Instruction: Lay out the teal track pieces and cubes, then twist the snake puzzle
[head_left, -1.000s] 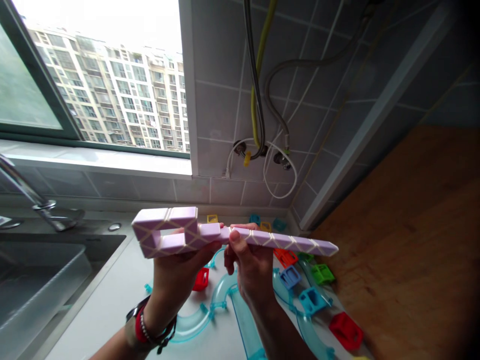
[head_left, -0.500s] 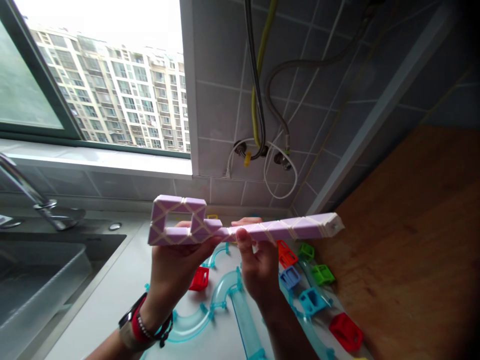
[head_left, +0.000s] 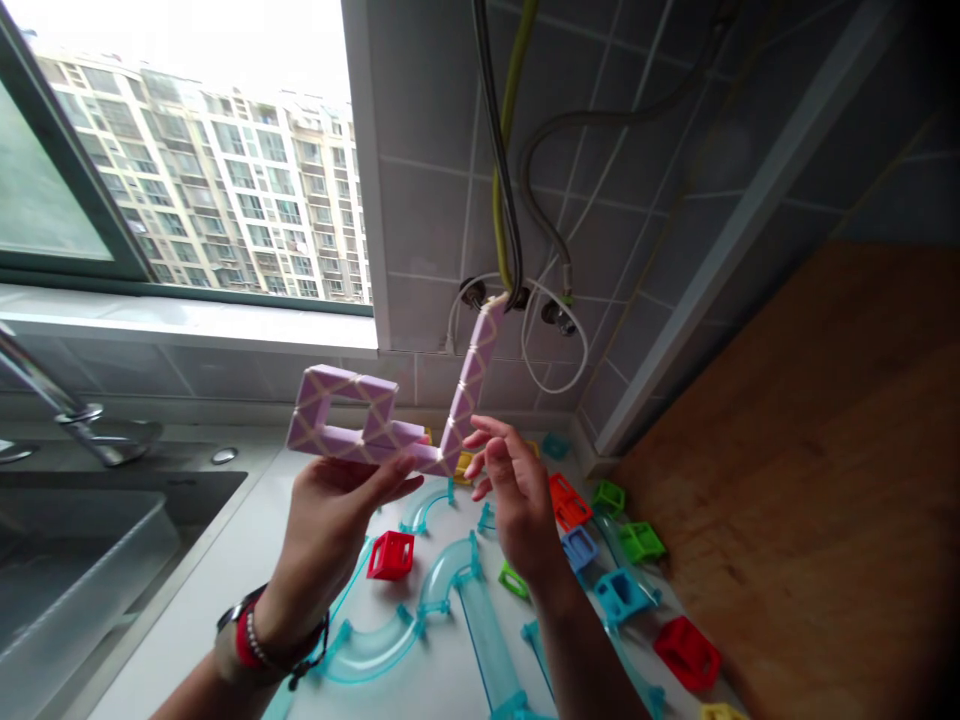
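A purple snake puzzle (head_left: 345, 447) with pale seams is held up above the counter. Its left part is folded into a square loop, and a straight arm rises steeply at its right end. My left hand (head_left: 334, 510) grips the lower edge of the loop, thumb in front. Just right of the upright arm, my right hand (head_left: 517, 490) has its fingers apart and curved; whether a fingertip touches the puzzle I cannot tell. Below the hands lie clear blue track pieces (head_left: 487, 630) and a red block (head_left: 391, 555).
Several coloured blocks, among them a green one (head_left: 641, 542) and a red one (head_left: 688, 653), lie at the counter's right side beside a wooden panel (head_left: 810, 480). A sink (head_left: 187, 500) and faucet (head_left: 82, 412) are at left. Hoses (head_left: 504, 180) hang on the tiled wall behind.
The puzzle's right arm has swung from nearly level to steeply upright. My right hand has let go of it and its fingers have spread. My left hand keeps its grip.
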